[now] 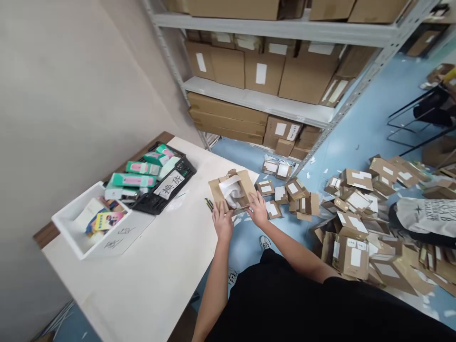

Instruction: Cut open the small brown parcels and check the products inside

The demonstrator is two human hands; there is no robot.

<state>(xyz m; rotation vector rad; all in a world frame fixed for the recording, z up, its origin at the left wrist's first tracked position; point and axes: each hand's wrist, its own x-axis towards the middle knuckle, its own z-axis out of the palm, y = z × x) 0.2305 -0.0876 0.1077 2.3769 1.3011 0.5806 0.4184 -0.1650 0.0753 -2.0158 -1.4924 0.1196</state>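
An opened small cardboard box (233,189) with white wrapping inside rests on the right edge of the white table (156,270). My left hand (222,221) grips its near left side, fingers curled on the flap. My right hand (258,209) holds the near right side of the same box, fingers bent around the cardboard. A dark pen-like item (209,204) lies on the table just left of the box.
A black crate (166,187) of green-and-pink boxes and a white bin (90,221) of colourful packets sit at the table's left. Shelving (270,102) with cartons stands behind. Several small cardboard boxes (352,213) litter the blue floor at right, near another person's clothing (425,216).
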